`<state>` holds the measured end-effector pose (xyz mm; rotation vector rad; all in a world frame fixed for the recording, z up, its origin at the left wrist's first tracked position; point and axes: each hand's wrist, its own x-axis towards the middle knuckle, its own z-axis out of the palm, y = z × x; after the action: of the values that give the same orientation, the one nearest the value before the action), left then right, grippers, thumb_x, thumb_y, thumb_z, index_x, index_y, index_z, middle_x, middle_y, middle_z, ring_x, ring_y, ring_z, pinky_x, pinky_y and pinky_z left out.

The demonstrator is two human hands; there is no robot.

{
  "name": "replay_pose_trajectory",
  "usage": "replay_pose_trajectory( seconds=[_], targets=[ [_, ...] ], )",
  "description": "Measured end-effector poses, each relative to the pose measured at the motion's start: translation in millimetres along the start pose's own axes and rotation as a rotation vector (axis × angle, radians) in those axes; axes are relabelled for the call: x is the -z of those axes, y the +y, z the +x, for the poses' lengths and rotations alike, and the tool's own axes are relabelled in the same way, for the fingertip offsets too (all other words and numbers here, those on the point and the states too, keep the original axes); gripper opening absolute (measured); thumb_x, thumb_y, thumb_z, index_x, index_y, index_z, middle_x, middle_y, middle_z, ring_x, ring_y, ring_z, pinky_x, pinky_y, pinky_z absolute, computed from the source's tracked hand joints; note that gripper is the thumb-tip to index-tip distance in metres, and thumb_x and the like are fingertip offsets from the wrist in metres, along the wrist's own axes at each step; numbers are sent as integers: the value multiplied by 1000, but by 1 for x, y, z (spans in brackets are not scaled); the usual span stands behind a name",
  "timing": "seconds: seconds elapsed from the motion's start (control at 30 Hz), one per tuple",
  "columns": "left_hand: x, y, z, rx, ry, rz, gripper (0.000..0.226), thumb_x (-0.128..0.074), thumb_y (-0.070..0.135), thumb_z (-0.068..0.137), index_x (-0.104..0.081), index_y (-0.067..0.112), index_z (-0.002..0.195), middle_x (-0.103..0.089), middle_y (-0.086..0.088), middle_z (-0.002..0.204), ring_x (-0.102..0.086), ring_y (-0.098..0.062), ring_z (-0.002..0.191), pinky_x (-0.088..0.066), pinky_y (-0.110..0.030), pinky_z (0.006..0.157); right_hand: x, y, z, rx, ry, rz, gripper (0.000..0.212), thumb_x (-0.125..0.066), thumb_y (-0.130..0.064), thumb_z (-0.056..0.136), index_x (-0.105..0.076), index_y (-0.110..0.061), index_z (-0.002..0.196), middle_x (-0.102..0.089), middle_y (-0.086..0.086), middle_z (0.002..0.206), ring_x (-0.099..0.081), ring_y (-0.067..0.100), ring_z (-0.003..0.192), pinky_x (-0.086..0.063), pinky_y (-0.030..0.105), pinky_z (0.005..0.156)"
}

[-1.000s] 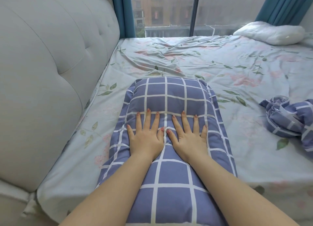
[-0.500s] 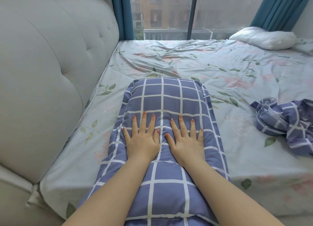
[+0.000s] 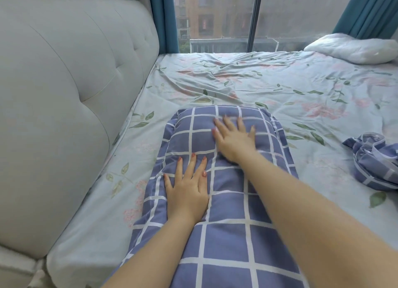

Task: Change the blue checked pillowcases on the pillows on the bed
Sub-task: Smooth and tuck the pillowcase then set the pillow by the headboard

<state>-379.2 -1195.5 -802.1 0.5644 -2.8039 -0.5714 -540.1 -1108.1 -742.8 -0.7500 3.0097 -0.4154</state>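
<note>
One blue checked pillow (image 3: 226, 233) lay lengthwise on the bed (image 3: 280, 89) near the headboard (image 3: 64, 93). The left hand (image 3: 187, 193) pressed flat on its middle, the right hand (image 3: 233, 140), blurred, nearer its far end; each grip was apart, fingers straight. A crumpled checked pillowcase (image 3: 372, 160) lay well to the right, a bare white pillow (image 3: 353, 48) beyond.

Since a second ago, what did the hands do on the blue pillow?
The right hand slid forward toward the far end of the blue checked pillow, still flat and gripping nothing. The left hand stayed pressing flat at about the middle of the pillow. The crumpled pillowcase and the white pillow lie as before.
</note>
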Motion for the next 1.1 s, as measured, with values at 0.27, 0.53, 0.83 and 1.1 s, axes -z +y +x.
replay_pose_trajectory(
  seconds=[0.27,0.53,0.83,1.1],
  targets=[
    [29,14,41,25,90,-78,51,-10,48,102,-24,44,151,-9,21,163,2,-6,151,6,-56,117,-34,15,-1,-14,-19,120,54,-13,-55,101,-18,-41,153,-13,-17,162,-1,17,151,9,51,118],
    [14,17,168,-57,-189,158,53,-14,43,106,-12,33,157,1,12,165,1,-18,152,-4,-51,122,-38,27,-21,4,-3,108,54,-20,-51,102,-31,-31,151,-29,-10,158,-14,19,149,-2,46,121],
    [-10,-6,201,-25,-260,243,54,-12,40,105,-13,26,157,-5,9,166,-5,-20,152,-8,-50,121,-49,21,24,24,-41,34,57,-17,-51,101,-29,-28,152,-24,-9,160,-14,21,149,-7,48,120],
    [5,3,112,-119,-205,312,52,-22,33,105,-19,26,156,-14,9,164,-13,-16,150,-15,-57,117,-31,19,-46,96,72,-64,49,-25,-44,99,-65,-17,98,-71,6,106,-59,32,103,-39,37,85]
  ],
)
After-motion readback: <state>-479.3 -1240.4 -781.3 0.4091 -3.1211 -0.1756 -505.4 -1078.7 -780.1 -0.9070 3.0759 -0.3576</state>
